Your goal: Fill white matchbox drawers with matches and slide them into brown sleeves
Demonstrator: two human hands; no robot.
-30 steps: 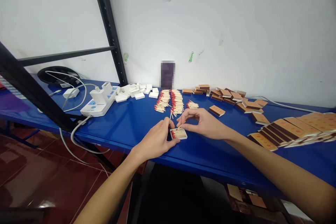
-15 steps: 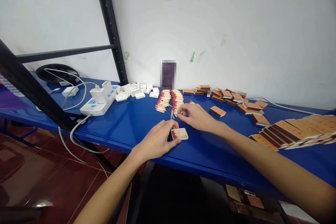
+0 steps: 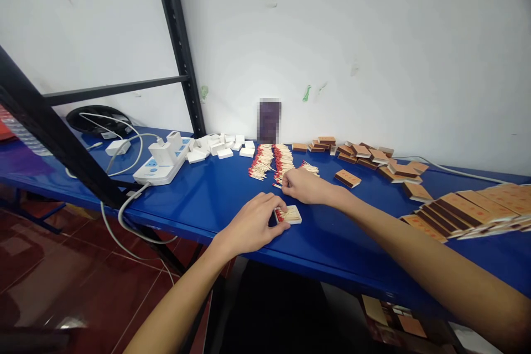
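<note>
My left hand (image 3: 259,220) grips the left side of a small white matchbox tray (image 3: 295,221) near the table's front edge. Inside the tray lie several matches (image 3: 292,212), their red heads toward the left. My right hand (image 3: 302,185) is closed in a pinch just beyond the tray, at the near end of the match piles. Between its fingertips is a match (image 3: 277,186), red head pointing left. Two long piles of red-headed matches, a left pile (image 3: 261,161) and a right pile (image 3: 284,159), run back toward the wall. A smaller match heap (image 3: 310,168) lies behind my right hand.
White empty trays (image 3: 216,146) are heaped at the back left beside a power strip (image 3: 164,160) with cables. Brown matchboxes (image 3: 369,155) lie scattered at the back right, with a stacked row (image 3: 468,207) further right. A black shelf post (image 3: 176,38) stands left.
My right hand has drawn slightly nearer to the match pile's near end, its fingers now on a match. My left hand stays at the tray, its fingers reaching further over it. The view has shifted slightly.
</note>
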